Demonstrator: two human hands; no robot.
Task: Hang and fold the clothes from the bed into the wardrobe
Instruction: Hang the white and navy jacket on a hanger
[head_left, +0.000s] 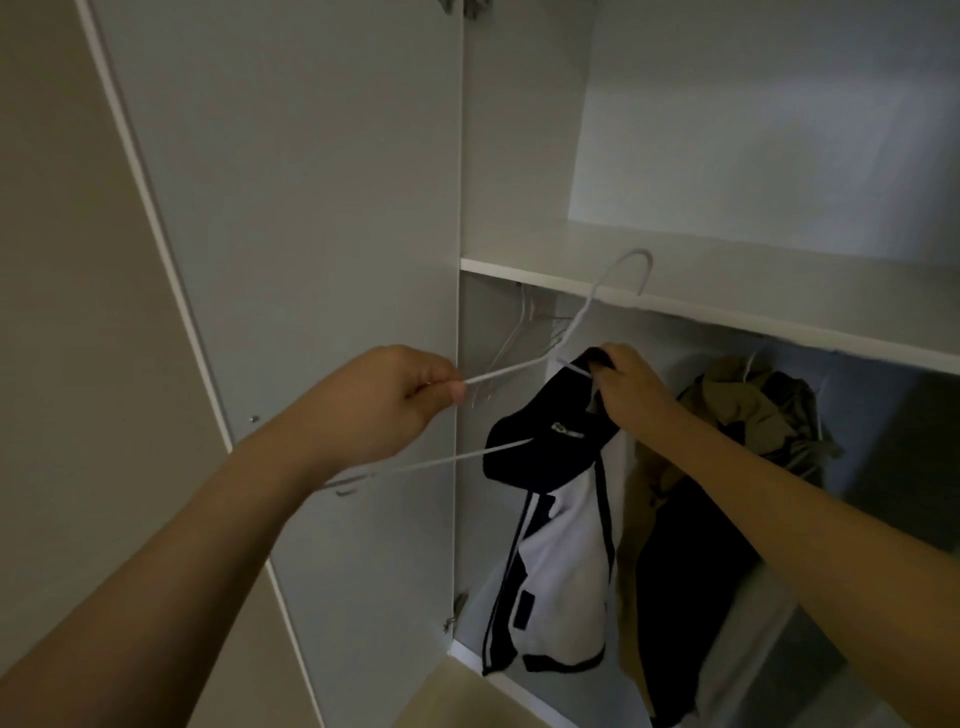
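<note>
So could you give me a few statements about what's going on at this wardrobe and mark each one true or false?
1. The left hand pinches the white hanger. True.
2. The right hand hangs free. False: it grips the navy-and-white jacket at its collar.
3. The hanger's hook is on the rail. False: it is in front of the shelf edge.
4. Olive clothing already hangs to the jacket's right. True.
5. The wardrobe door is closed. False: it is open.
</note>
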